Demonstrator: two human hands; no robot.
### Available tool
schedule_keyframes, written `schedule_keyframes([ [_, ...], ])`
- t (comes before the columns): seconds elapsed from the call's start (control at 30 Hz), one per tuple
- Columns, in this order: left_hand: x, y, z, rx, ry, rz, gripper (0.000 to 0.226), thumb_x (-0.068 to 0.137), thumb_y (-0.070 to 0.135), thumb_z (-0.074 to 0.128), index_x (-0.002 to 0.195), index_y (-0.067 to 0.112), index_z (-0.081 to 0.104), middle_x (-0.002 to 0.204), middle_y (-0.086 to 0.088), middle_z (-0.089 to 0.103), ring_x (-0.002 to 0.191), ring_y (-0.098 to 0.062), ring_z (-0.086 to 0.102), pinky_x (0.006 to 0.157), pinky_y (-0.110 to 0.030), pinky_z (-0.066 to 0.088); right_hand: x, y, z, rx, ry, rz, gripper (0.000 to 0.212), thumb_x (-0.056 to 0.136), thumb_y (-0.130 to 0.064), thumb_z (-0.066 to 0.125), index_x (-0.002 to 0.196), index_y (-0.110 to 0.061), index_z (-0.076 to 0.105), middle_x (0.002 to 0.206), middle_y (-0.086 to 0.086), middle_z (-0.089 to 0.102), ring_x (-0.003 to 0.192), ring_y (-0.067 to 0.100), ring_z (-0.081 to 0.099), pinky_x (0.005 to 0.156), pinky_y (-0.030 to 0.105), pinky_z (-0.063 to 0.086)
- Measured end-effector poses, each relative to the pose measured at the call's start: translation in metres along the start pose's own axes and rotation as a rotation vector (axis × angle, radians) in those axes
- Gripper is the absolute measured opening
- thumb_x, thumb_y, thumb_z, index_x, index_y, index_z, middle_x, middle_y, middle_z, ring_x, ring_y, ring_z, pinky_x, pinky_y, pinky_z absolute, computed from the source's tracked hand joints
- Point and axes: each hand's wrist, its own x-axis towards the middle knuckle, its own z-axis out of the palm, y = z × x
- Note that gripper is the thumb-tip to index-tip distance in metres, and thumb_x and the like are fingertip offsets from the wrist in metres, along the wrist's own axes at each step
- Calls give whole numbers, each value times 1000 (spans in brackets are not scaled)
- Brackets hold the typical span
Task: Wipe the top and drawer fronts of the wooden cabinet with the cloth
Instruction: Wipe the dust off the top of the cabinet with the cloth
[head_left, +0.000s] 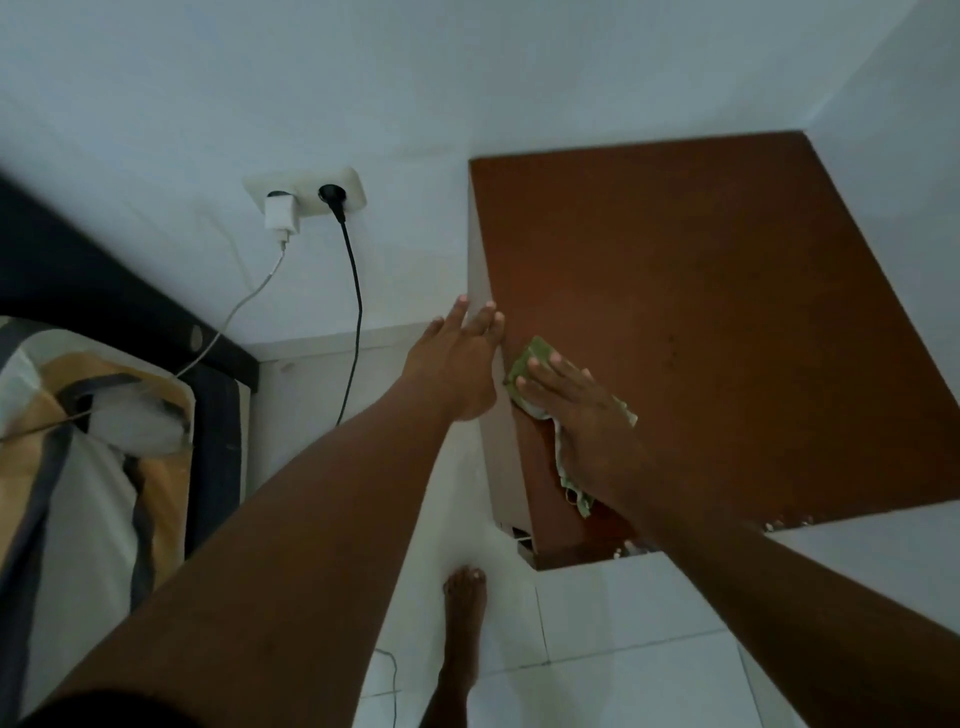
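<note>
Head view: the right hand lies flat with fingers spread, pressing the green cloth onto the wooden cabinet's top near its left edge. The left hand, arm outstretched, holds nothing and rests straight fingers against the cabinet's left side.

Room in dim light. Beyond your left hand, a pale wall carries a double socket holding a white charger and a black plug. Left of that hand stands a dark-framed bed with striped bedding; below the hand lie white floor tiles.
</note>
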Motion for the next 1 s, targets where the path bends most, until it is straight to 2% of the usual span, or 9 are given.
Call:
schedule_keyframes([
  [0.1, -11, 16, 1, 19, -2, -36, 83, 92, 24, 51, 160, 11, 5, 169, -4, -2, 155, -27, -7, 125, -47, 11, -45, -11, 8, 22, 21, -53, 53, 81, 1, 50, 131, -12, 59, 145, 8, 51, 138, 28, 41, 112, 47, 34],
  [0.17, -26, 28, 8, 0, 13, -31, 79, 94, 24, 47, 160, 9, 6, 169, -6, -1, 155, -28, -5, 125, -47, 12, -73, -17, 9, 18, 53, -63, 45, 84, -5, 50, 126, -12, 64, 139, 7, 57, 129, 28, 49, 102, 47, 46],
  [0.27, -59, 50, 28, -37, 49, -24, 76, 97, 25, 43, 160, 10, 4, 169, -6, -3, 155, -26, -3, 125, -46, 12, -107, -24, 6, -34, 75, -59, 59, 68, 10, 67, 121, -16, 68, 134, 0, 62, 109, 23, 51, 77, 45, 51],
  [0.4, -108, 81, 61, -99, 85, 5, 81, 95, 31, 47, 161, 13, 3, 169, -4, -4, 155, -23, -2, 125, -43, 12, -121, -20, -19, 17, 154, -11, 69, 61, 23, 68, 121, -8, 66, 120, 9, 68, 82, 26, 54, 70, 30, 48],
  [0.47, -128, 96, 82, -112, 115, 29, 81, 93, 25, 47, 161, 14, 5, 169, -4, -3, 155, -21, -3, 125, -42, 13, -115, -10, -30, 8, 177, 24, 61, 68, 19, 66, 124, -8, 65, 125, 10, 65, 85, 30, 56, 73, 33, 51],
  [0.57, -143, 115, 107, -149, 173, 21, 80, 90, 19, 49, 160, 12, 12, 169, -5, 1, 155, -23, -3, 124, -42, 19, -113, 7, -31, -79, 160, 10, 40, 85, -8, 51, 121, -11, 67, 129, 7, 65, 102, 34, 60, 80, 43, 54],
  [0.73, -128, 115, 104, -132, 207, 1, 75, 91, 18, 49, 160, 12, 18, 169, -4, 6, 155, -21, 1, 125, -37, 15, -119, 14, -25, -165, 94, 44, 58, 81, -19, 40, 137, -22, 55, 147, -4, 50, 126, 22, 48, 85, 38, 48],
  [0.93, -131, 110, 101, -147, 188, 5, 77, 90, 15, 49, 160, 18, 18, 169, 1, 4, 155, -17, 0, 125, -36, 15, -123, 12, -22, -181, 27, 76, 58, 86, -22, 34, 142, -26, 48, 152, -4, 42, 139, 23, 38, 108, 48, 35],
  [1.0, -131, 107, 101, -149, 194, 7, 79, 89, 14, 51, 160, 21, 18, 169, 4, 3, 155, -15, -1, 125, -36, 15, -122, 12, -21, -168, 34, 84, 57, 88, -22, 33, 142, -26, 48, 152, -4, 42, 140, 22, 37, 109, 48, 33],
])
